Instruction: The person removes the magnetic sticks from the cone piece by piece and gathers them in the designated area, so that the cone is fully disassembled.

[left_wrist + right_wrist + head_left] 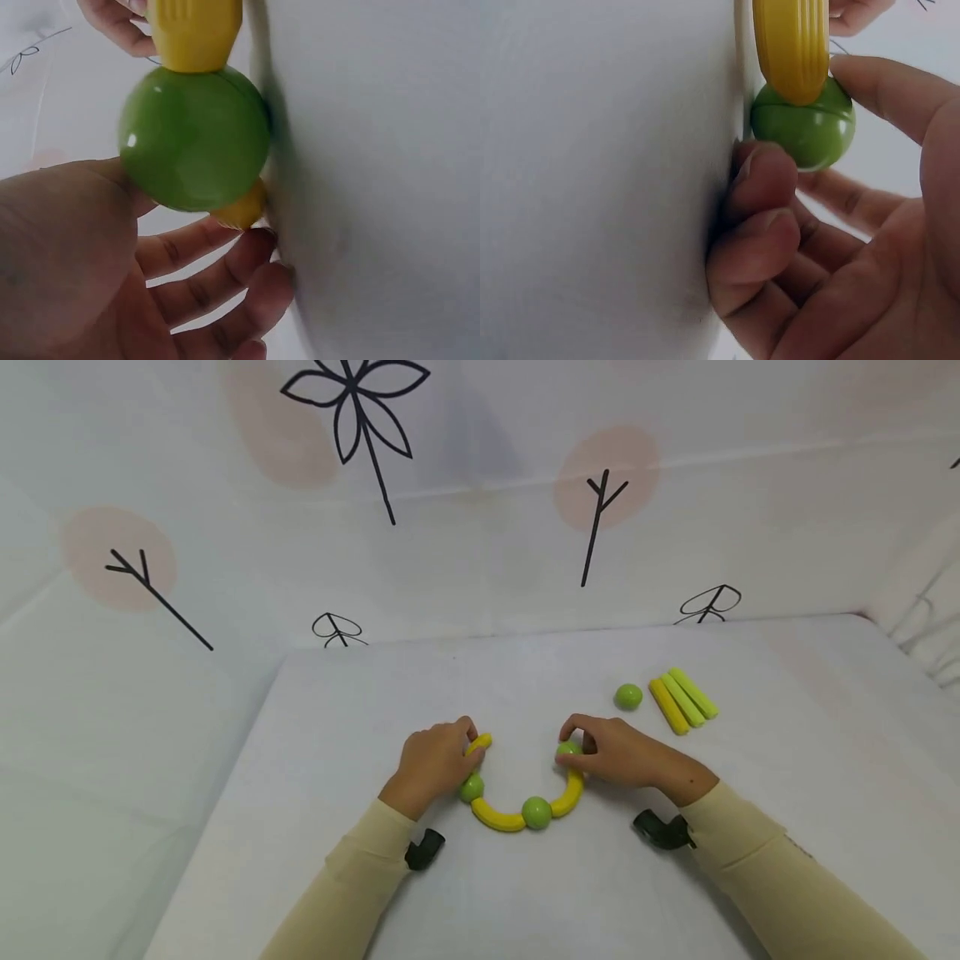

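A U-shaped chain of yellow curved rods and green balls lies on the white table, its lowest curved rod (498, 817) beside a middle ball (537, 812). At the chain's left end my left hand (433, 764) pinches a yellow curved rod (480, 742) between thumb and fingers. Just below that hand is a green ball (195, 139), joined to this rod. My right hand (626, 756) holds the green ball (806, 139) at the right end between thumb and forefinger, its other fingers curled near the tabletop. From that ball a yellow curved rod (570, 793) runs down to the middle ball.
Behind my right hand sit a loose green ball (628, 697), a yellow straight rod (668, 707) and two yellow-green rods (693, 692). Dark wrist cameras (663, 830) hang under both sleeves. White cloth with black plant drawings rises behind the table.
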The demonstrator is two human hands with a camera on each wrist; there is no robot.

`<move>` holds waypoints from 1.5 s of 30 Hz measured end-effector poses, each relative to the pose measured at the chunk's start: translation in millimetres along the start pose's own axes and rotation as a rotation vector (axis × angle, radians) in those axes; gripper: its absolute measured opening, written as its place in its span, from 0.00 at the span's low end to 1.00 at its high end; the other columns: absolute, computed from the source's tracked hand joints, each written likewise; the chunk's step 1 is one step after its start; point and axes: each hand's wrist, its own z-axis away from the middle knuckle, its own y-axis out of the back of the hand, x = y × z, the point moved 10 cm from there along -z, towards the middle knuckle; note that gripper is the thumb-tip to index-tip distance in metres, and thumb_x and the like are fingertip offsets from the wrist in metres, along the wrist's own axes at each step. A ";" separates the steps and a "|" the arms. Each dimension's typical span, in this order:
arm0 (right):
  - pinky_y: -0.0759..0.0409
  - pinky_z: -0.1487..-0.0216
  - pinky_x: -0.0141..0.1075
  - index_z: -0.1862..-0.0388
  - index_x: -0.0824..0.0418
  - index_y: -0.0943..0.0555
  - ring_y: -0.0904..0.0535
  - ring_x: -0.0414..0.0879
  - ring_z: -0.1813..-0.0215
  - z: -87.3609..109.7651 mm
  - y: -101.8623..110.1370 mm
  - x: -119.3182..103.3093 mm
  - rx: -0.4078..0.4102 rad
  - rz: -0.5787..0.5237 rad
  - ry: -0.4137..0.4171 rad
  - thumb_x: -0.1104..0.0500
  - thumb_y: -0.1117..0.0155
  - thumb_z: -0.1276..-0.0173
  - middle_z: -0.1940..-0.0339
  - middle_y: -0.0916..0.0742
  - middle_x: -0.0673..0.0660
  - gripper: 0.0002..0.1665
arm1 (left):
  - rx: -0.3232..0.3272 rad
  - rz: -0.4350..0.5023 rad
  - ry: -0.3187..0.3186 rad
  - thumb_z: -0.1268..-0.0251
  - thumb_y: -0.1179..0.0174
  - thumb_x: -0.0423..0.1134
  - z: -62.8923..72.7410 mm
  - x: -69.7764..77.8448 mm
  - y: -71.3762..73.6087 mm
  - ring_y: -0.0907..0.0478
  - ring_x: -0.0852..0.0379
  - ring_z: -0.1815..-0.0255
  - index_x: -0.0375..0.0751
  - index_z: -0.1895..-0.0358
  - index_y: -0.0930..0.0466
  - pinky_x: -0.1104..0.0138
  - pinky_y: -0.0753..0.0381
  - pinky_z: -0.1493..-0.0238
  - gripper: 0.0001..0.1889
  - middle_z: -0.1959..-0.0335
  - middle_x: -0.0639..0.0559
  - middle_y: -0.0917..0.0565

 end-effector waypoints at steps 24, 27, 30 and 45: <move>0.25 0.64 0.30 0.44 0.51 0.20 0.24 0.40 0.68 7.6 -1.2 -1.9 -0.130 -0.060 0.153 0.52 0.31 0.32 0.69 0.19 0.48 0.18 | 0.082 -0.203 -0.431 0.41 0.34 0.64 48.4 112.5 -22.5 0.21 0.59 0.63 0.57 0.57 0.12 0.63 0.25 0.60 0.19 0.62 0.60 0.14; 0.25 0.64 0.30 0.46 0.52 0.20 0.25 0.40 0.68 6.8 -0.6 -3.3 -0.116 -0.053 0.167 0.51 0.31 0.32 0.70 0.19 0.48 0.17 | 0.091 -0.195 -0.449 0.40 0.33 0.61 47.8 113.4 -22.3 0.23 0.61 0.68 0.58 0.58 0.10 0.66 0.27 0.65 0.16 0.66 0.61 0.15; 0.26 0.64 0.30 0.47 0.52 0.20 0.25 0.40 0.68 5.1 0.6 -4.1 -0.104 -0.039 0.167 0.50 0.31 0.32 0.69 0.19 0.48 0.17 | 0.100 -0.189 -0.467 0.39 0.32 0.56 46.8 114.6 -21.9 0.26 0.63 0.72 0.57 0.59 0.10 0.69 0.30 0.69 0.11 0.69 0.62 0.15; 0.23 0.73 0.34 0.43 0.61 0.25 0.22 0.44 0.77 -0.4 16.5 12.0 0.085 -0.093 0.023 0.56 0.33 0.30 0.66 0.16 0.56 0.20 | 0.125 -0.157 -0.441 0.41 0.29 0.52 46.4 110.6 -20.8 0.22 0.63 0.71 0.55 0.59 0.08 0.73 0.29 0.72 0.11 0.68 0.61 0.12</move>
